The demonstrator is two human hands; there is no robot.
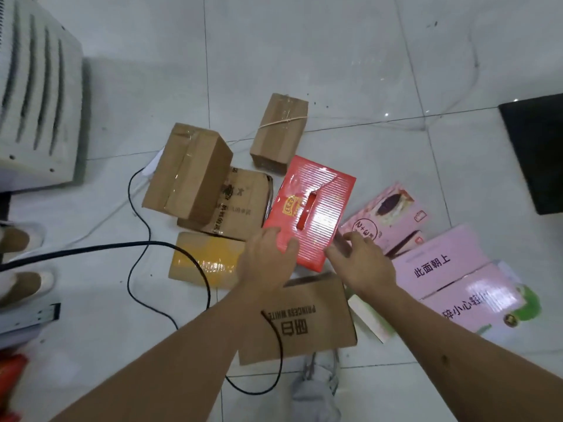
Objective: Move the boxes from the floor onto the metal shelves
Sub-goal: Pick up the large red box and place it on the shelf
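Boxes lie scattered on the white tiled floor [335, 56] below you, and the red box [310, 208] with the slot handle sits in the middle of the pile. Your left hand [268, 257] grips its near left corner, fingers curled over the top face. Your right hand [362, 263] comes in at the near right corner, fingertips touching the edge, though I cannot tell whether it has a real hold.

Crowded all round. Just left of the red one, a taped brown carton [189, 172] leans tilted on a flat printed carton [243, 202]. Behind it stands a small brown box [280, 132] tied with a rubber band, close to the red box's far corner. Under your left wrist lies a carton with yellow tape [204, 260]. Right beneath your forearms sits the PRINCESS WHITE carton [316, 318], touching the red box's near edge. On the right, a pink cake box [393, 214] lies just beside your right hand, and a bigger pink carton [451, 269] sits nearer you.

Mind the black cable [134, 214] looping past the yellow-taped carton and across the printed one. A grey vented unit [36, 95] stands far left, another person's shoes [21, 260] below it.
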